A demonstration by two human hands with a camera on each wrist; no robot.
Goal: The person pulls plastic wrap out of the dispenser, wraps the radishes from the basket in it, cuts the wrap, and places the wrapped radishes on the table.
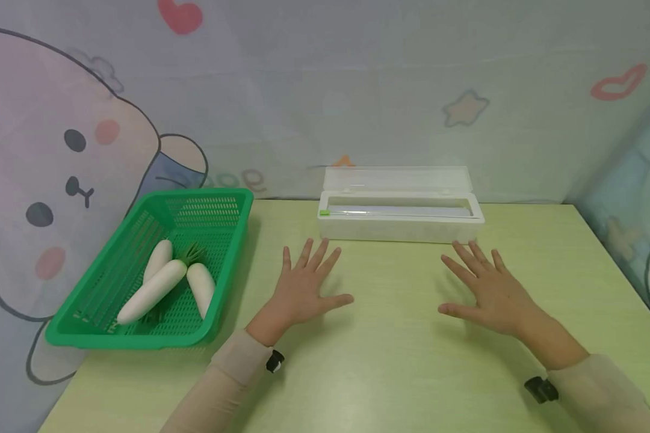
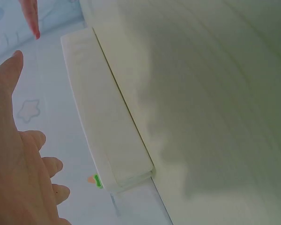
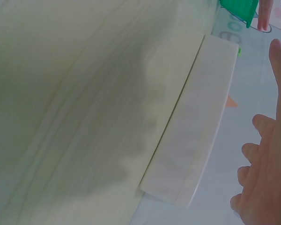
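Observation:
Both hands are held over the table with fingers spread and nothing in them. In the head view my left hand [image 1: 301, 290] is between a green basket [image 1: 230, 264] and the middle of the table. On the right side, my right hand [image 1: 495, 296] mirrors it, palm facing down. Beyond the fingertips, at the table's back edge, stands a long white box [image 1: 401, 230] with its clear lid [image 1: 398, 179] raised. A roll of clear film [image 1: 406, 211] seems to lie inside, and a small green slider [image 1: 324, 213] sits at the box's left end.
The basket at the left holds three white radishes; one radish [image 1: 151, 293] with cut green stems lies across the others. A printed cloth [image 1: 357, 78] hangs behind the table [image 1: 390, 373], and another stretch of cloth borders its right side.

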